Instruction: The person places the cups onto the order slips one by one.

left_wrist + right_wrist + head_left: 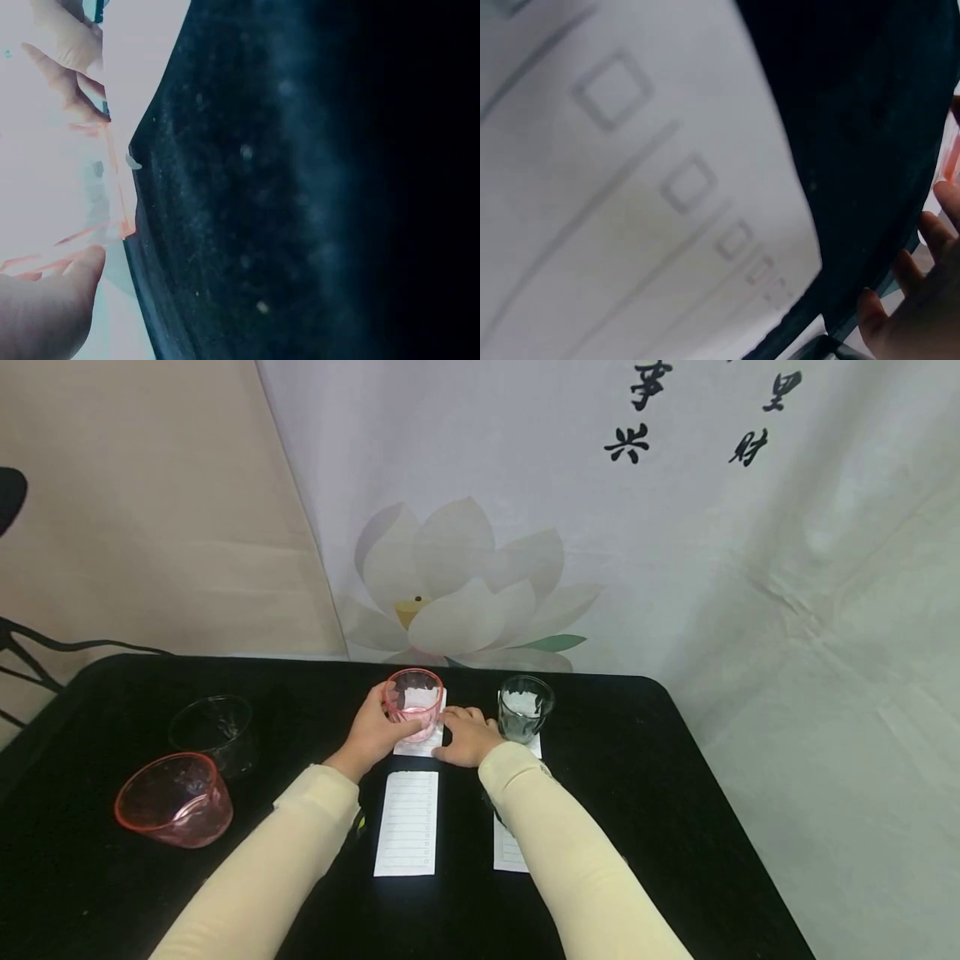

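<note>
A pink glass (422, 720) with a red-orange rim stands on a small white sheet (417, 750) in the head view. My left hand (372, 735) grips it from the left, thumb along its near side. Close to the glass's right side, my right hand (471, 742) has its fingers spread at the sheet's edge; whether it touches the glass is unclear. In the right wrist view, the right hand (922, 300) shows loosely extended fingers. Just beyond it stands a grey-tinted glass (517, 724) on another sheet (535, 747).
Nearer me lies a lined checklist sheet (407, 827); another sheet (507, 850) is partly under my right forearm. On the left of the black table (300, 693) are a tilted pink glass (197, 818) and a dark clear glass (232, 752). A printed cloth (675, 568) hangs behind.
</note>
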A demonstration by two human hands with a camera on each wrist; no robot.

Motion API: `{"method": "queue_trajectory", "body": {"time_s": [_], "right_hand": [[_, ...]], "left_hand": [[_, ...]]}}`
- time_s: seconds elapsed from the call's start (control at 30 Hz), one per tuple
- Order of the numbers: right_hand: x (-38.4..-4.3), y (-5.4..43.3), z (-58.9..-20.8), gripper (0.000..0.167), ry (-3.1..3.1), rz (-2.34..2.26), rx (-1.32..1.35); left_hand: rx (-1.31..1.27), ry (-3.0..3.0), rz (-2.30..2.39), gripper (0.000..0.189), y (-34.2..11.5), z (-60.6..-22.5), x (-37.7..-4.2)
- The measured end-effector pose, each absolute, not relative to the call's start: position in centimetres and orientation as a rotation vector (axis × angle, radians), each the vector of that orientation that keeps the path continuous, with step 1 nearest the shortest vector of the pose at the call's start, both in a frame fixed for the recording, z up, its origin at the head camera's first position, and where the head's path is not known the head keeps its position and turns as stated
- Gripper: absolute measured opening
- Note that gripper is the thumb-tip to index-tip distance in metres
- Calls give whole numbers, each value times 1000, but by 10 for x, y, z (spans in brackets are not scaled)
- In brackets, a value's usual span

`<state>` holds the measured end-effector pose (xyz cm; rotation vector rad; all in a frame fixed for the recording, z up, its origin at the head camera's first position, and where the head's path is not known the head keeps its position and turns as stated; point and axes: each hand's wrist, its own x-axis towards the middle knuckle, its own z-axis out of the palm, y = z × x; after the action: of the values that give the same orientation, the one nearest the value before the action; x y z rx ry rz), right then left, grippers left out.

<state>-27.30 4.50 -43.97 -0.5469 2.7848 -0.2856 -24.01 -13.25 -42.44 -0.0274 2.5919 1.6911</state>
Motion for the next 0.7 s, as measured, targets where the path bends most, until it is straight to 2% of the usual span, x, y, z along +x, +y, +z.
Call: {"method": "queue_trajectory", "body": {"time_s": [0.7], "right_hand": [[-261, 53, -430, 67, 2785, -364, -595]], "left_hand": [[41, 2577, 1718, 94, -136, -419, -241]]}}
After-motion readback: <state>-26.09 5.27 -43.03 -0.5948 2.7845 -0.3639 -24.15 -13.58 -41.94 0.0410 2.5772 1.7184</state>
